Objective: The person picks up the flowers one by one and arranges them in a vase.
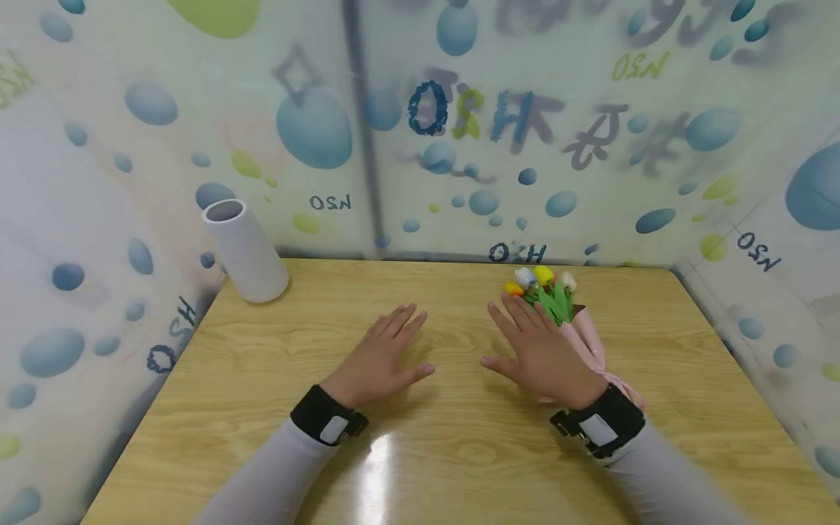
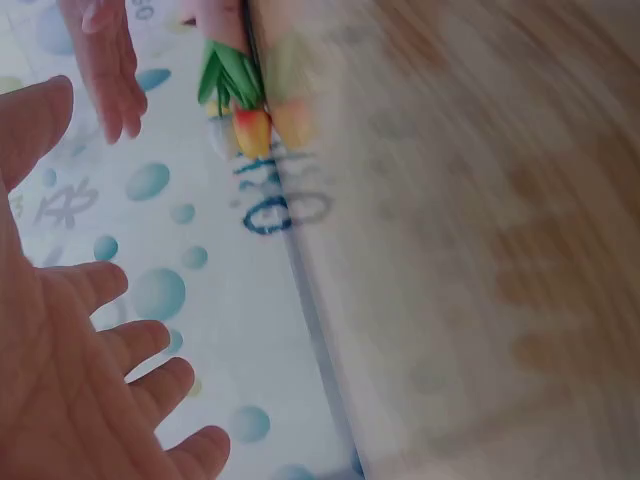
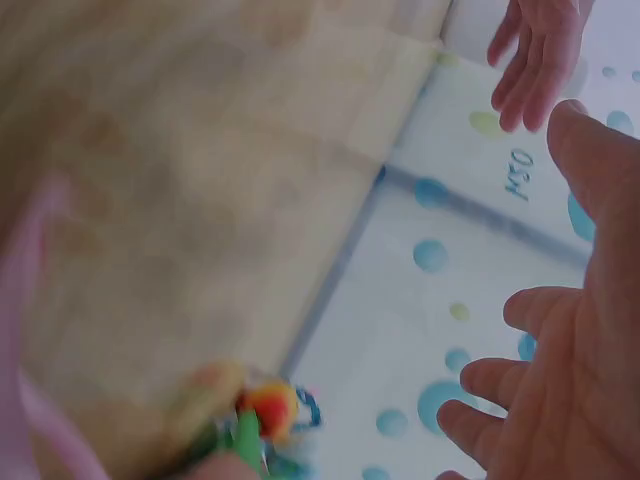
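Observation:
Both hands hover over a wooden table (image 1: 453, 459), palms down and fingers straight, holding nothing. My left hand (image 1: 383, 357) is left of the middle; its spread fingers show in the left wrist view. My right hand (image 1: 541, 354) overlaps a bouquet of tulips (image 1: 554, 299) in the head view, hiding part of its pink wrapping (image 1: 590, 343). The blooms are yellow, orange and white with green leaves. In the right wrist view, an orange-yellow tulip (image 3: 272, 408) appears low down, beside the right hand (image 3: 580, 360). A white cylindrical vase (image 1: 249, 251) stands at the table's back left.
Curtain-like walls (image 1: 420, 182) with blue and green spots and lettering enclose the table at the back and both sides. Each wrist carries a black strap (image 1: 324, 415) with a small camera. Light reflects off the tabletop between the forearms.

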